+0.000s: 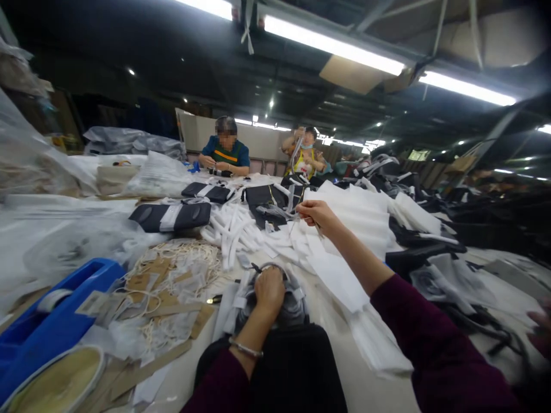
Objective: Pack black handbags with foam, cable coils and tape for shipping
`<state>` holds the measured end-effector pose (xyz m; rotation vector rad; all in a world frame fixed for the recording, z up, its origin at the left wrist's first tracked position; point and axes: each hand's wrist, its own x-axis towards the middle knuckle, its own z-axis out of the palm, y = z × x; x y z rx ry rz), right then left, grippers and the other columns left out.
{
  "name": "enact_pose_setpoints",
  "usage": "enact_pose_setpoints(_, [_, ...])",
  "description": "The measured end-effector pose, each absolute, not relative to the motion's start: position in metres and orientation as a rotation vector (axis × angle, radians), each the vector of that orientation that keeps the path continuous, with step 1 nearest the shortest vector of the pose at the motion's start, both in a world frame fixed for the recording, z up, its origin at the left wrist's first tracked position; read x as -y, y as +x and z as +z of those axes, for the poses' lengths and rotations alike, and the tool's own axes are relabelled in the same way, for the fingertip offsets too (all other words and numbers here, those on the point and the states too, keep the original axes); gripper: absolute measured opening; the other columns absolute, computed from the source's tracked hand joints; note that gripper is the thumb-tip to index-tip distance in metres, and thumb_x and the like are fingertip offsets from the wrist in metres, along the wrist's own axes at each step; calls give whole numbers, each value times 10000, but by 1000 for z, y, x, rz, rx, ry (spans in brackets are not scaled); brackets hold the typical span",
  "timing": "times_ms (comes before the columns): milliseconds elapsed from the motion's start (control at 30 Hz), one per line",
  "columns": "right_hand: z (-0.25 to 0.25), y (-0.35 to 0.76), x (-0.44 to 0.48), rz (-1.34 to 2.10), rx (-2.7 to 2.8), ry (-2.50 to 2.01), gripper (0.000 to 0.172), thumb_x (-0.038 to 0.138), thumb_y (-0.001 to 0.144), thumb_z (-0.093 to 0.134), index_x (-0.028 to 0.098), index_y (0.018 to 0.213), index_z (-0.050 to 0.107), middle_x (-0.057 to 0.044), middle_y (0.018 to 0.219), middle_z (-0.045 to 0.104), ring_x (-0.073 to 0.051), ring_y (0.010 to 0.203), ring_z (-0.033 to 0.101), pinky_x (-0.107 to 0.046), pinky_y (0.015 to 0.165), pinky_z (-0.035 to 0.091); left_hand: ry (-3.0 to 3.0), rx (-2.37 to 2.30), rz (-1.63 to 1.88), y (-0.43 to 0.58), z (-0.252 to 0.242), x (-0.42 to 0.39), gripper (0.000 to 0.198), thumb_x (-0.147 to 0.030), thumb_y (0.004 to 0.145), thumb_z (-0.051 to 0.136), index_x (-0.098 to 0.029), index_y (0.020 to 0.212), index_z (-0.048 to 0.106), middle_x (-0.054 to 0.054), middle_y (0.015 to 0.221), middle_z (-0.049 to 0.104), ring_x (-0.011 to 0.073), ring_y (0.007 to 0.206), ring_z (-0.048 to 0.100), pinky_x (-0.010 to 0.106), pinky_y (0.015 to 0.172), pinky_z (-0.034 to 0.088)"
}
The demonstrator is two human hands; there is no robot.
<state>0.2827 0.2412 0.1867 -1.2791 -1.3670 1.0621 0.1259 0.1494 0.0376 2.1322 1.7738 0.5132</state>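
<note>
A black bag (297,367) lies right in front of me, with a plastic-wrapped strap (297,307) bundled at its far end. My left hand (270,289), a bangle at its wrist, is closed over that bundle; its fingertips are hidden. Reaching out over the table, my right hand (318,217) is raised with thumb and fingers pinched together. A thin sliver shows under its fingers, too small to name. Beyond that hand are white foam sheets (353,215) and a pile of white foam strips (232,226).
On the left stand a blue tape dispenser (86,298) and a round tub (64,381), beside heaped tags with cords (172,281). Black wrapped bags (170,218) lie farther back. Two people (226,149) work across the table. Another person's hand (540,327) shows at the right edge.
</note>
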Motion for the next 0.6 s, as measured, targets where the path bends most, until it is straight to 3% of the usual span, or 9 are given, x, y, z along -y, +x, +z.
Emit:
enact_pose_setpoints(133, [139,303,-232,1075,1472,-1564,106,119,612,715,122,577,616,5,444,577,-34,371,315,-178,367,190,2127,-1811,552,127,41,-151,324,-72,871,366,-155,983,658,112,1055,676,226,995,641,309,841,462])
enact_pose_setpoints(300, [86,283,-233,1227,1604,-1762,84,52,561,651,126,525,639,8,377,553,-46,353,314,-172,354,210,2132,-1808,640,125,47,-150,309,-76,870,387,-173,921,677,77,1019,697,193,978,643,262,851,441])
enact_pose_setpoints(433, [66,271,-234,1453,1628,-1800,142,26,543,561,136,559,650,55,319,450,-47,332,319,-151,363,232,2104,-1810,670,124,48,-150,296,-94,885,399,-174,935,680,70,1037,701,188,998,636,248,860,430])
enact_pose_setpoints(600, [62,275,-233,1694,1592,-1715,280,22,520,462,141,675,662,57,403,503,-39,334,340,-127,364,280,2026,-1836,679,125,50,-149,240,-183,892,463,-185,1008,673,85,1043,713,208,992,650,264,814,439])
